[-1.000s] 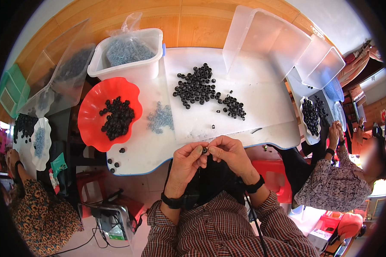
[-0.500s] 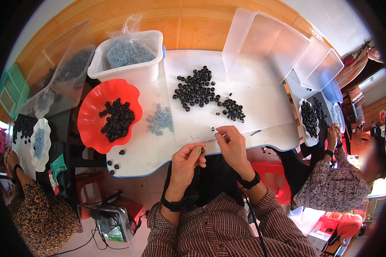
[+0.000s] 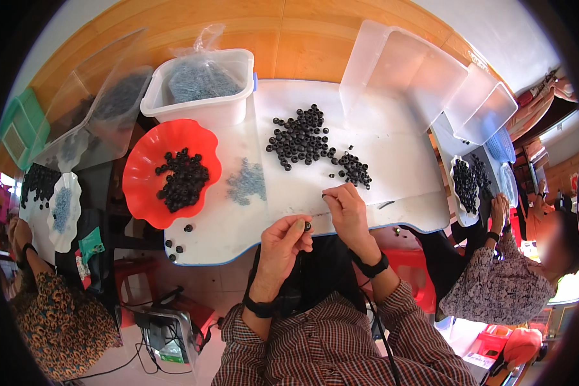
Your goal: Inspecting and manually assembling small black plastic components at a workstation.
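My left hand (image 3: pixel 280 248) is closed just off the table's front edge, pinching a small round black part (image 3: pixel 307 226) with a hole in it between thumb and forefinger. To its right, my right hand (image 3: pixel 349 213) rests over the table edge, its thumb and forefinger pinched on a tiny black piece (image 3: pixel 324 195), mostly covered by the fingertips. Beyond the hands lie a large pile of round black parts (image 3: pixel 298 143) and a smaller pile of black parts (image 3: pixel 354 170). Left of these is a patch of small blue-grey pieces (image 3: pixel 247 183).
A red scalloped bowl (image 3: pixel 137 183) holds more black parts at left. Behind it stands a white tub (image 3: pixel 233 110) with a bag of blue-grey pieces. A clear plastic bin (image 3: pixel 424 71) stands back right. Loose parts (image 3: pixel 179 249) sit near the left edge. People sit at both sides.
My right thumb and forefinger have closed on the tiny black piece that lay on the table beside them. My left hand still holds its round part. The whole view has shifted slightly.
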Available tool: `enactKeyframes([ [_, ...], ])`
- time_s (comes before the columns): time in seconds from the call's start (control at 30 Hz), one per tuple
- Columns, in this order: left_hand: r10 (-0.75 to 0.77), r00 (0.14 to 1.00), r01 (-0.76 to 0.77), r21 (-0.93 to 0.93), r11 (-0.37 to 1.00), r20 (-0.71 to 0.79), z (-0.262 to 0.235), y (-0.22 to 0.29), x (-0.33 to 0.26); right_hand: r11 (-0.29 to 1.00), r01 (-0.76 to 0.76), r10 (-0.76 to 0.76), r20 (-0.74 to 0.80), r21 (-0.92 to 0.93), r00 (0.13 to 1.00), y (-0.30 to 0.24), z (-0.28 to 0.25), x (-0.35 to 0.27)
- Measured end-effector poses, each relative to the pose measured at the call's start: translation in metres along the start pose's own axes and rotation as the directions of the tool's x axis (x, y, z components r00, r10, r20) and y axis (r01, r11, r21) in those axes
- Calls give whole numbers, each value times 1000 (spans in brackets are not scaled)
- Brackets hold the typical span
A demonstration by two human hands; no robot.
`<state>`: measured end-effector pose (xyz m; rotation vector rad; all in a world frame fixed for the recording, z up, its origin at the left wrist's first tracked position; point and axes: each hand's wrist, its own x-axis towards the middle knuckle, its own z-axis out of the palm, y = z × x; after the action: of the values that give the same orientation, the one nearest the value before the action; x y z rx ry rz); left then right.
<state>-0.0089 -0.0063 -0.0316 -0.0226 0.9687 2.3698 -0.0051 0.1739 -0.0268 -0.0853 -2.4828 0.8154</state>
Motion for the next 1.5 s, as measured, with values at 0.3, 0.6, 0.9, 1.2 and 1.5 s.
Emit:
enactKeyframes([
  [0.3,26,1000,-26,8,1000,1,13,5,1,687,-448,304,333,572,893,-39,-31,-12],
  [0.6,79,997,-79,6,997,24,20,4,-1,677,-402,280,290,617,915,-50,-31,-21],
  [0.9,96,995,-96,-15,995,0,21,2,-3,611,-472,377,291,635,879,-57,-27,-25],
  [1.2,82,997,-81,-52,995,12,20,4,-6,511,-497,376,338,701,863,-57,-28,-26],
  [1.5,60,998,-60,-127,990,1,15,4,-6,444,-394,277,295,804,914,-63,-29,-28],
])
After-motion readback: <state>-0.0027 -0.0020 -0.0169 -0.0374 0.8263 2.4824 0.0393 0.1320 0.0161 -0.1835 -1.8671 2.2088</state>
